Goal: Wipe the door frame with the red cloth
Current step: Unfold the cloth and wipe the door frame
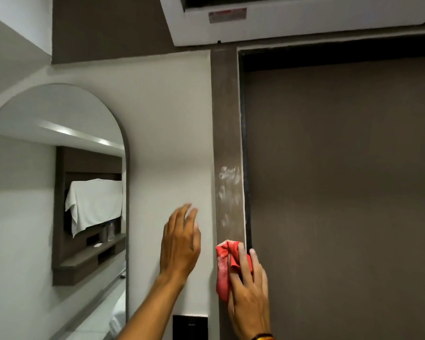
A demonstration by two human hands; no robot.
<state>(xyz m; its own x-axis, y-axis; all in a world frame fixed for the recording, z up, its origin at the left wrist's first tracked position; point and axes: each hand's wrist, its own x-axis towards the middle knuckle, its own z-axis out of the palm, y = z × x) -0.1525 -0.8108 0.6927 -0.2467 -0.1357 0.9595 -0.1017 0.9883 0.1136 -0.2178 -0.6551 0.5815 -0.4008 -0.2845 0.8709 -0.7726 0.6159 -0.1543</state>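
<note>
Right hand (249, 288) presses red cloth (225, 266) on door frame (227, 133).

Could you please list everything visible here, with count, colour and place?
red cloth: one, red, pressed on the door frame low down.
door frame: one, brown, centre, wet streaks above the cloth.
door: one, brown, right.
mirror: one, arched, on the left wall.
air conditioner: one, white, top.
wall panel: one, black, bottom centre.
left hand: one, open, in front of the white wall; contact unclear.
right hand: one, flat on the cloth.
</note>
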